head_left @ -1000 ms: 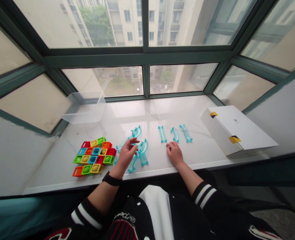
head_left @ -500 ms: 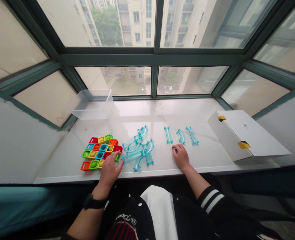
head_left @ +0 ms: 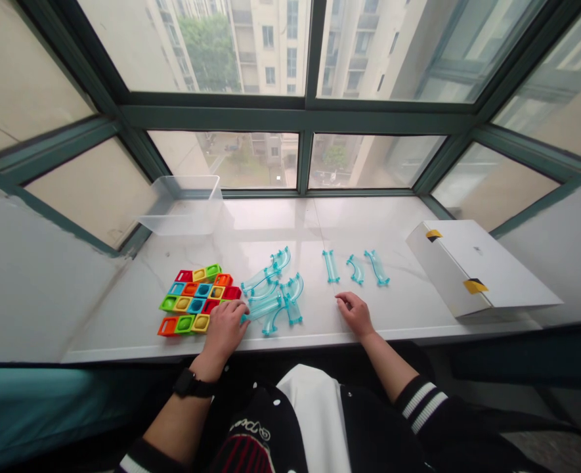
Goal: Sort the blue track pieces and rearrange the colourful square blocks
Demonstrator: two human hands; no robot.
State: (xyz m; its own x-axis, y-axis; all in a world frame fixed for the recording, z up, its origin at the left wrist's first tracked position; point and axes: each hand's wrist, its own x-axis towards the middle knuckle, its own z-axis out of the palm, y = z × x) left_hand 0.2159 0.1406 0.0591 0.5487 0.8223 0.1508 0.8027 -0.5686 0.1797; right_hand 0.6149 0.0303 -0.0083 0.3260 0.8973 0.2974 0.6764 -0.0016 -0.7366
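Note:
My left hand (head_left: 225, 325) lies over the right edge of the coloured blocks (head_left: 196, 307), beside the left end of a clear blue straight track piece (head_left: 266, 307). Its fingers are bent but apart, covering a green block and part of a red one (head_left: 232, 293). Whether the fingertips touch the track is unclear. My right hand (head_left: 355, 313) rests on the white sill with its fingers curled in; anything inside them is hidden. Just beyond it lie a short straight track (head_left: 330, 267), a curved track (head_left: 355, 269) and a longer track (head_left: 377, 268).
Several curved blue tracks (head_left: 283, 259) lie in a loose pile between my hands. At the back left stands a clear plastic bin (head_left: 186, 225). A white box (head_left: 487, 269) with yellow-black tabs sits on the right. Green-framed windows (head_left: 221, 118) border the sill (head_left: 290, 217).
My left hand has shifted slightly right and its fingers have drawn in over the blocks beside the track end. My right hand has moved a little left. The view has tilted slightly.

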